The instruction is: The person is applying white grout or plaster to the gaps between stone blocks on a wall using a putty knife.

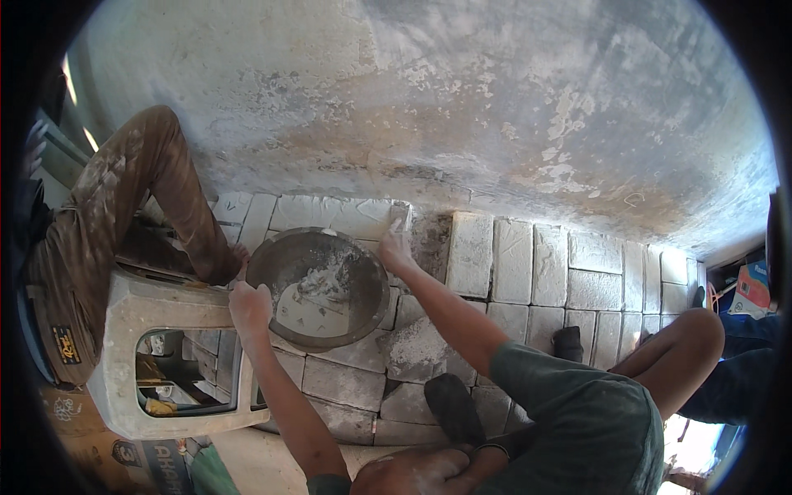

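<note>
A round dark basin [377, 307] sits on the paved floor in front of me. Pale wet mix [307, 320] covers its bottom, with a lumpy dry-looking heap of white-grey powder [326, 279] above it. My left hand [250, 308] is closed on the basin's left rim, thumb up. On the opposite side, my right hand [396, 251], whitened with dust, grips the right rim; the basin's edge partly hides its fingers. Neither hand shows a tool.
Another person in dusty brown trousers [78, 272] sits at left, a foot near the basin. Beside them stands a white plastic stool [124, 371]. Behind rises a peeling wall [511, 107]. Pale paving blocks [470, 256] cover the floor; dark footwear [454, 408] lies nearby. A cardboard box [87, 437] is lower left.
</note>
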Motion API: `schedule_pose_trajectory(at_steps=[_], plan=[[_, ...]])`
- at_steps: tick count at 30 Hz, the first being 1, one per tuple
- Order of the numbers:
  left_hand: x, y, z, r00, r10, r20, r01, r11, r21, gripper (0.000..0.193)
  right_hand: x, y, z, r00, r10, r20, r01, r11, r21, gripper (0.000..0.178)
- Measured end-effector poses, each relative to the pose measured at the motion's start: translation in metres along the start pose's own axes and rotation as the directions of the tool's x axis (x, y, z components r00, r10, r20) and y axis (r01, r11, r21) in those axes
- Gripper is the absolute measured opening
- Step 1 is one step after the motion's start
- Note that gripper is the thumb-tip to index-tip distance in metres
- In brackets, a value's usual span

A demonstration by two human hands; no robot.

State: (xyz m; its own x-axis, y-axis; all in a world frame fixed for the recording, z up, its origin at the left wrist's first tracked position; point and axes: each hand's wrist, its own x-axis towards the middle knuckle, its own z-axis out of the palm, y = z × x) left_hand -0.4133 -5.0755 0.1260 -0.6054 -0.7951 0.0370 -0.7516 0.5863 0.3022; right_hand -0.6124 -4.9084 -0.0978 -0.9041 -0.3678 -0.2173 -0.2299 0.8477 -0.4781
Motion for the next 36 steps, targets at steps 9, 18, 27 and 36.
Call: schedule_pose_trajectory(at_steps=[9, 18, 27, 36], plan=[[0.004, -0.02, 0.0, 0.998, -0.057, 0.032, 0.058, 0.998, -0.024, 0.036, -0.035, -0.004, -0.015, 0.967, 0.106, -0.232, -0.03, 0.951, 0.308, 0.065], [0.001, -0.021, -0.009, 0.996, -0.063, 0.068, 0.066, 0.997, -0.047, 0.043, -0.091, -0.028, -0.084, 0.96, -0.223, -0.168, 0.251, 0.953, 0.169, 0.067], [0.006, -0.003, 0.001, 1.0, 0.024, 0.007, -0.024, 1.0, -0.01, 0.032, -0.14, -0.009, -0.107, 0.913, -0.404, 0.052, 0.4, 0.913, 0.079, 0.065], [-0.002, 0.01, 0.008, 0.998, 0.044, -0.035, -0.045, 0.998, -0.034, 0.034, -0.037, 0.048, -0.002, 0.957, -0.229, -0.18, 0.237, 0.971, 0.025, 0.062]])
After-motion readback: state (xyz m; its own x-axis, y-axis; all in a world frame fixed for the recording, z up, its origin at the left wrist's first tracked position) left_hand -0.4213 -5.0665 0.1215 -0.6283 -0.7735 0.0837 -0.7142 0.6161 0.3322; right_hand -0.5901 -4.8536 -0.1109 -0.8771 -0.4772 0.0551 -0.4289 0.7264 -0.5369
